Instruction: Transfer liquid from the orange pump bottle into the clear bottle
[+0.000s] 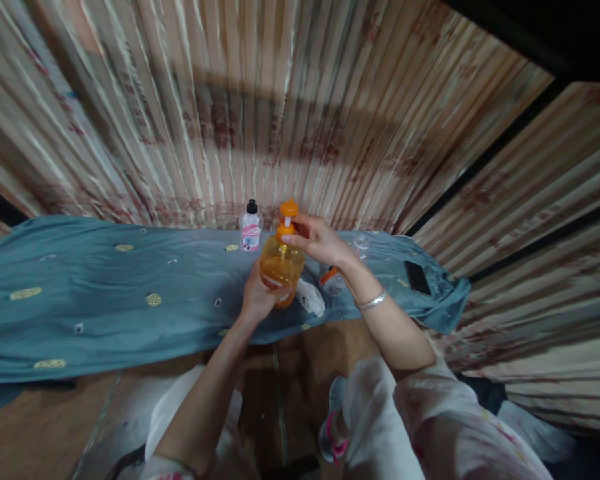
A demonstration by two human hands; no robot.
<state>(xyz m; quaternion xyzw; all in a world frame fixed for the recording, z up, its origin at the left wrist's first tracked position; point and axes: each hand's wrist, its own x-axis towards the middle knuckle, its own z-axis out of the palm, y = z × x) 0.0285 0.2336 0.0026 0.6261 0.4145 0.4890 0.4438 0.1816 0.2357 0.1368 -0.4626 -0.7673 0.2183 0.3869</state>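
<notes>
A pump bottle [283, 263] with amber liquid and an orange pump head [289, 209] is between my hands, slightly tilted. My left hand [263, 293] wraps round its lower body. At the neck, the fingers of my right hand [320, 239] pinch the orange collar just below the pump head. Beside it on the left stands a small clear bottle [251, 230] with a black cap and a pink label. A crumpled white tissue [311, 298] lies right of the pump bottle's base. Partly behind my right forearm is a clear container with an orange part [332, 281].
The narrow table wears a teal patterned cloth [105, 287]. On its right part are a clear plastic item [361, 245] and a dark phone [417, 277]. Pleated curtains [240, 120] hang close behind and to the right. My legs are below the front edge.
</notes>
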